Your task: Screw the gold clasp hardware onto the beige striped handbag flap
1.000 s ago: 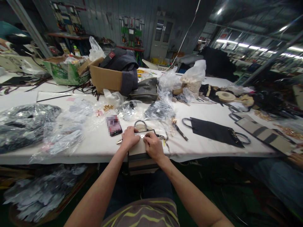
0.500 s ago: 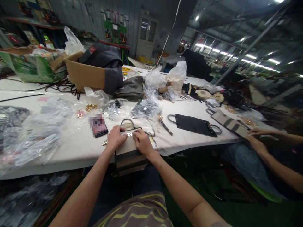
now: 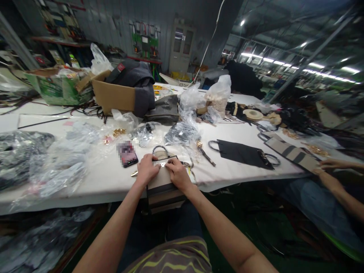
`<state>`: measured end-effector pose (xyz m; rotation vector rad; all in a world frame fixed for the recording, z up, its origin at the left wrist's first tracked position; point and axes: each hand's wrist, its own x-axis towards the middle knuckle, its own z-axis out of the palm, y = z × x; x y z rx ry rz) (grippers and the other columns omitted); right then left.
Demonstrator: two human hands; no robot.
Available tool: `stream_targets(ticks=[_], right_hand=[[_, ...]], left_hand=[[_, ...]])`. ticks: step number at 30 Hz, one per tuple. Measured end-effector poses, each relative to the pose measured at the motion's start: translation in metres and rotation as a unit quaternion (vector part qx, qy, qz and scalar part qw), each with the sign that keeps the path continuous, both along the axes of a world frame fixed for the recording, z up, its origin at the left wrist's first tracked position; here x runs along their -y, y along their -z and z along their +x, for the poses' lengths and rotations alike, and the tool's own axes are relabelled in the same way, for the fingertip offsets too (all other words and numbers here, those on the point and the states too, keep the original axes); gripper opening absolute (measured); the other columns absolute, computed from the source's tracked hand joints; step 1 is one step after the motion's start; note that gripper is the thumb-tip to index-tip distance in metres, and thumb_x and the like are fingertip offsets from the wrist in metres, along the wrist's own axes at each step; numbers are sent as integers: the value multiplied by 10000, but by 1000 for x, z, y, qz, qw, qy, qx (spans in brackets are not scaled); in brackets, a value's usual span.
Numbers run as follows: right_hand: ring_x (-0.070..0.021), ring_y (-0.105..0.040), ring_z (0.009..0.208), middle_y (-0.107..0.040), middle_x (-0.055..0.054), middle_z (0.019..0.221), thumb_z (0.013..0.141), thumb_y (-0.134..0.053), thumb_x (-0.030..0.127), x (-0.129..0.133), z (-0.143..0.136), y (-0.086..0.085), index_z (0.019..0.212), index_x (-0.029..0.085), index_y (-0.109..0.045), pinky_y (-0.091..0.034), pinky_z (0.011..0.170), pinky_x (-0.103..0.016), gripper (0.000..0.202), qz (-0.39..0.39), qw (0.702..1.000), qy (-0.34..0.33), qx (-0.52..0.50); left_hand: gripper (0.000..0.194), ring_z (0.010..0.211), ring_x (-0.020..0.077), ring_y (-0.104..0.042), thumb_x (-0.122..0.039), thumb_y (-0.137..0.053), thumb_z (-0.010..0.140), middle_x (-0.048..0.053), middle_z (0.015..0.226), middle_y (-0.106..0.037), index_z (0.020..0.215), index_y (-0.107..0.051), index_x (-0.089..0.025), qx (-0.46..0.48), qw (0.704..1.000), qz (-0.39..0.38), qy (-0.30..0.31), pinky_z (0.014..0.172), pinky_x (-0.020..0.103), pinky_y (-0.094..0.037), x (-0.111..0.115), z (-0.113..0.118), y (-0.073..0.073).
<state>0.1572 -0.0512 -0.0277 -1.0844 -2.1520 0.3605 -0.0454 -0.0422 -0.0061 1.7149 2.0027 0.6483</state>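
A beige handbag with dark stripes [image 3: 162, 183] hangs over the table's front edge, with a dark rounded handle [image 3: 160, 147] standing at its top. On its top flap lies a small shiny metal plate with holes [image 3: 163, 164]. My left hand [image 3: 148, 168] is closed on the bag's upper left, its thumb by the plate. My right hand [image 3: 179, 173] is closed at the upper right, fingertips pinched at the plate's other end; whether they hold a small part too is hidden. Metal-ended straps stick out at both sides of the bag.
A phone [image 3: 127, 154] lies left of the bag. Gold metal parts [image 3: 118, 132] and plastic bags [image 3: 76, 151] are spread beyond. To the right lie a dark tool [image 3: 207, 155] and a black bag panel [image 3: 241, 152]. A co-worker's hands [image 3: 331, 170] touch a striped panel [image 3: 294, 151].
The whole view has shifted, so things appear farther right and slightly lower. Both my hands stay on the handbag by the plate, with only slight finger movement.
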Motion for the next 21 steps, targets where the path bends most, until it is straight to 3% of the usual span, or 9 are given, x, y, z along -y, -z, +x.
stream_targets(ticks=[6,21], right_hand=[[-286,-697,1164,-726,-146,1226,1078,-534,61,1,-1,5,1176,201,-827,-612,1039,-430,340,8,999,-11,-32],[-299,-708,1161,-743,-161,1225,1072,-555,65,0,-3,13,1166,191,-851,-611,1034,-431,335,26,999,-3,-45]], left_hand=[[250,1415,334,-656,-315,-744,942,97,1420,-725,1175,-667,-270,18,1000,-4,0,1178,495,-478,4,2,-6],[234,1398,321,-644,-326,-741,982,92,1412,-721,1191,-658,-261,17,1000,13,-4,1154,479,-453,6,3,-1]])
